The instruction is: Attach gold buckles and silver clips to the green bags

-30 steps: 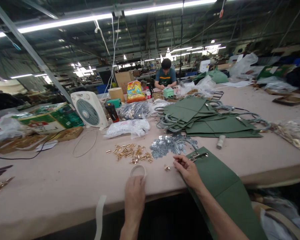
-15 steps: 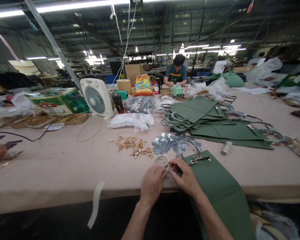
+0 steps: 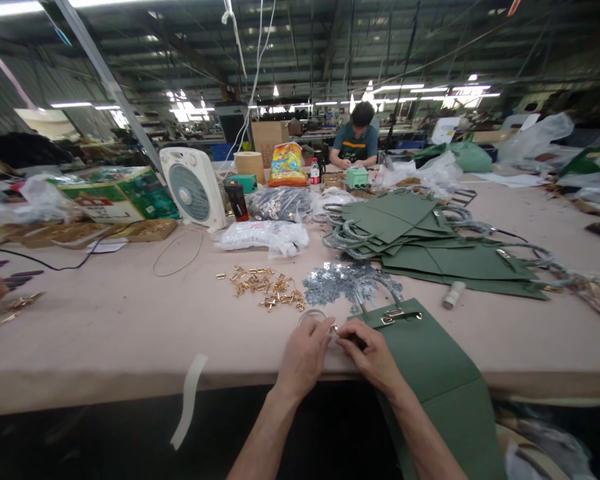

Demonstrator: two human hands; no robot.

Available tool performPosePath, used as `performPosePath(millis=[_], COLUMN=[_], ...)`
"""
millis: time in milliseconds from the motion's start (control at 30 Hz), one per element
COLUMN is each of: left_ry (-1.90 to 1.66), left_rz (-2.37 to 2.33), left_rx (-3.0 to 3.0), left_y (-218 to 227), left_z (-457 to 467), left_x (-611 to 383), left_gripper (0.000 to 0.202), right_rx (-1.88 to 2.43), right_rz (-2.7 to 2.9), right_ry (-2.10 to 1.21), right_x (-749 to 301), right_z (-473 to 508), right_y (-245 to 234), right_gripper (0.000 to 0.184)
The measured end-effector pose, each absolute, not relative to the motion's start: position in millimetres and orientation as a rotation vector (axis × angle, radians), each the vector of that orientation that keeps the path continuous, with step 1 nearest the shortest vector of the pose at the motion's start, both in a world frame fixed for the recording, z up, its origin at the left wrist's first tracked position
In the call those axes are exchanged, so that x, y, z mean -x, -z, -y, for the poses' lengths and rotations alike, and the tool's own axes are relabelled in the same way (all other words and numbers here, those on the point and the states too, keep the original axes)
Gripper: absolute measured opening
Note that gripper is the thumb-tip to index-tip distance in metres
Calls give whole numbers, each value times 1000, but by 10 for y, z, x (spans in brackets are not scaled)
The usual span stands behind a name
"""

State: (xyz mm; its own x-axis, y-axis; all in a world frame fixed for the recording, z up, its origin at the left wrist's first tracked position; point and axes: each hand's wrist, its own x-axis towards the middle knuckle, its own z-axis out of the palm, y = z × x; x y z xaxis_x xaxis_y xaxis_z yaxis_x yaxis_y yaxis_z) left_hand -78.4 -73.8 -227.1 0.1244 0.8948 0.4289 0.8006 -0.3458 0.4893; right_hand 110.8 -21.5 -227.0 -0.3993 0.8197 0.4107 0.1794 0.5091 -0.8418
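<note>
In the head view, a small gold metal fitting (image 3: 333, 329) is pinched at lower centre by the fingers of the right hand (image 3: 367, 350); whether it is also gripped by the left cannot be told. A pale ring-shaped roll (image 3: 311, 313) is held in the curled fingers of the left hand (image 3: 304, 350). The right forearm is crossed over a green bag panel (image 3: 445, 373), and gold fittings (image 3: 270, 287) are scattered on the tabletop (image 3: 130, 333) at centre
</note>
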Motion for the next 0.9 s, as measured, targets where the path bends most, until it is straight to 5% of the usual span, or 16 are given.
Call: performPosePath(millis=[900], left_ry=[-943], left_rz=[-1538], left_rx=[-2141], left_y=[2097], left_z=[682], left_x=[875], left_gripper=[20], right_rx=[787], right_rz=[2082], right_ry=[-894], right_x=[-1046], right_z=[206], right_y=[2306], right_gripper=[15])
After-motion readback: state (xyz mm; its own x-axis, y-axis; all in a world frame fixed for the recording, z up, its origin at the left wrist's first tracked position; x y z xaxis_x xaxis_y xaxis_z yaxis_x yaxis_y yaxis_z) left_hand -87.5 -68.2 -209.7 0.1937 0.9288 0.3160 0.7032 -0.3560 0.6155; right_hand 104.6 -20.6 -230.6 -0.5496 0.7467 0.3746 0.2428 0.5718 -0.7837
